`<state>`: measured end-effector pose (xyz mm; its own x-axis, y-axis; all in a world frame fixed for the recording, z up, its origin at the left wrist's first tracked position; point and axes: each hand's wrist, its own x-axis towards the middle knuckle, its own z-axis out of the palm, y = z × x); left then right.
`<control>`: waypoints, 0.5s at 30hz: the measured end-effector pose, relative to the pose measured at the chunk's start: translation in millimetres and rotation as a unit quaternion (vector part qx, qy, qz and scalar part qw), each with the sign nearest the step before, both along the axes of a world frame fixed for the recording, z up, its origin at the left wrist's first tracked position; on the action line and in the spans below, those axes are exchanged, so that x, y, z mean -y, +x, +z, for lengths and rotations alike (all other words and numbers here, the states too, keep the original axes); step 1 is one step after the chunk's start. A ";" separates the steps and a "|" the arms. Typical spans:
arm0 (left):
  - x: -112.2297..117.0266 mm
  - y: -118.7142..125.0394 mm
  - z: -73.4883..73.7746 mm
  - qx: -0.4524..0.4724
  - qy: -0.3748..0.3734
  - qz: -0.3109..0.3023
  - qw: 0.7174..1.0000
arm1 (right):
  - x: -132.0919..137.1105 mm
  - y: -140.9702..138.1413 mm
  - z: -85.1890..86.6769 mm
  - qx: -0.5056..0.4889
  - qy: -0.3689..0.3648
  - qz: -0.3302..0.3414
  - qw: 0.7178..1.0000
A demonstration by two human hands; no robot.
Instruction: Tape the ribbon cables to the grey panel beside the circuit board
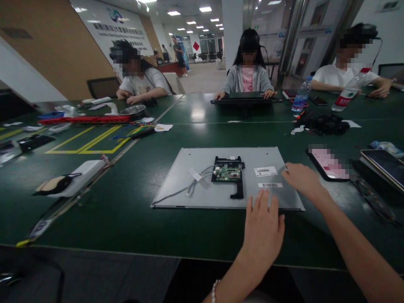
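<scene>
A flat grey display panel [176, 176] lies back side up on the green table in front of me. On it sit a green circuit board [227, 173] in a black bracket [239, 189], a bundle of thin cables [189, 187] and white labels [265, 171]. My left hand [263, 223] is palm down with its fingers stretched out, the fingertips over the panel's near edge. At the right edge, my right hand [303, 181] has its fingers bent together over the rim, closed on it as far as I can see. The undersides of both hands are hidden.
To the right lie a phone [328, 163], glasses [372, 198] and a dark tablet-like device [385, 168]. A white device with a strap [75, 179] lies left. Three people sit across the table, one behind a dark screen [246, 102]. Two bottles [349, 92] stand back right.
</scene>
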<state>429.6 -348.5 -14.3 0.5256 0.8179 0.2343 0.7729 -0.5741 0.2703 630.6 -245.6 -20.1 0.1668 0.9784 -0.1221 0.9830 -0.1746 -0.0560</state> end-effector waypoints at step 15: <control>-11.4 30.8 -18.6 -0.090 -0.030 0.121 0.988 | 2.4 -40.2 -6.9 -0.109 0.078 0.159 0.978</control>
<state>460.4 -337.0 -32.9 0.3411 0.9345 0.1021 0.9244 -0.3531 0.1440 590.4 -248.0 -27.0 -0.1617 0.9863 0.0333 0.9481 0.1646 -0.2719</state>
